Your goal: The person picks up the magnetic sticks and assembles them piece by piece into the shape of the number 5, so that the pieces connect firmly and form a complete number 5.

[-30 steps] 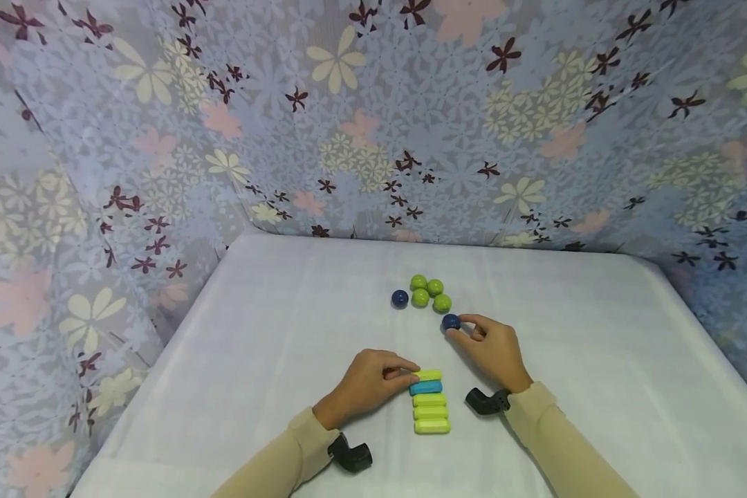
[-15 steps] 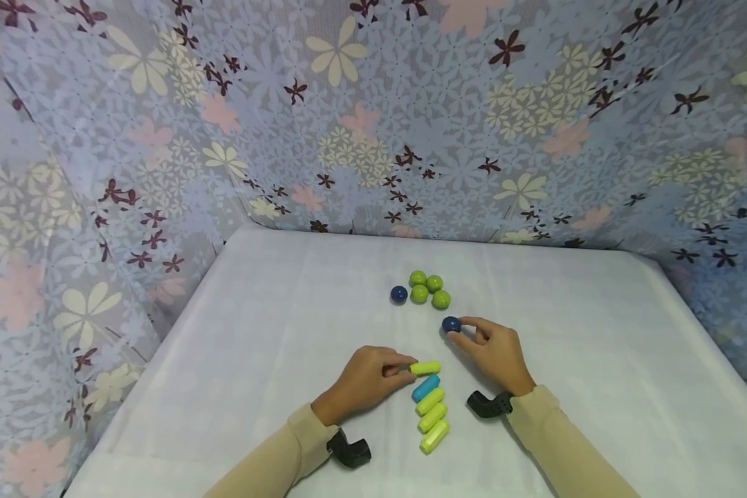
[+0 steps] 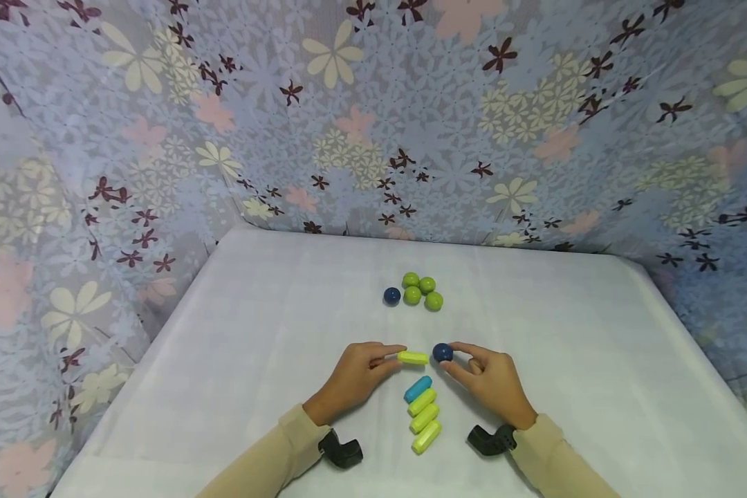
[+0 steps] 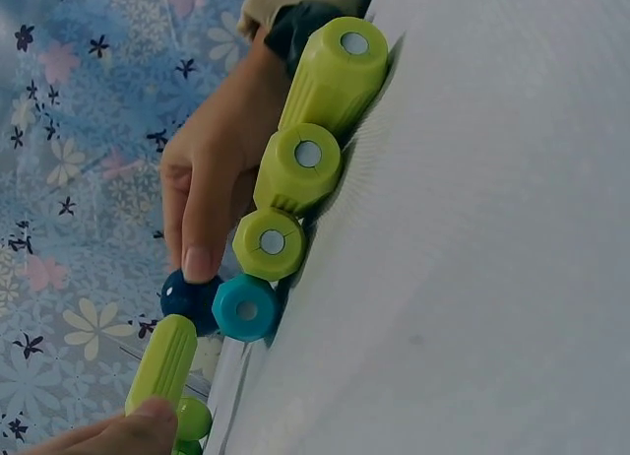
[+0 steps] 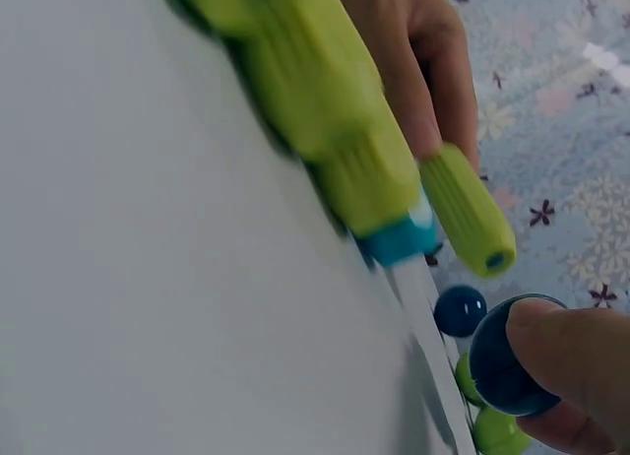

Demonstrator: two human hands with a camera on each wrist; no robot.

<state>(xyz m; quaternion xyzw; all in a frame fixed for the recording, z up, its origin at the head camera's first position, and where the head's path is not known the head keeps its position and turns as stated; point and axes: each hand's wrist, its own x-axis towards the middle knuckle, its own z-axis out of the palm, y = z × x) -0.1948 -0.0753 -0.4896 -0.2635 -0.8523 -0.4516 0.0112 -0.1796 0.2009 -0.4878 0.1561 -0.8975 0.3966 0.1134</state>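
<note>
My left hand [image 3: 356, 377] pinches one end of a yellow-green rod [image 3: 413, 357], thumb and fingers at its left tip. A dark blue ball [image 3: 443, 353] is pinched between thumb and fingers of my right hand [image 3: 493, 384], close to the rod's free end. In the right wrist view that free end shows a small dark round spot on the rod [image 5: 468, 209]. Just in front lies a slanted row: a blue rod [image 3: 418, 389] first, then several yellow-green rods [image 3: 423, 418] side by side. Pale round discs sit in their ends in the left wrist view.
Farther back on the white-covered table [image 3: 274, 304] rest several green balls [image 3: 412, 295] in a cluster. Another dark blue ball [image 3: 392, 296] sits just left of them. Flowered cloth [image 3: 373, 124] hangs behind the table and along its sides.
The left hand has lifted the yellow-green rod away from the row, which swung from level to slanted. The right hand has brought its blue ball nearer, down to the rod's end.
</note>
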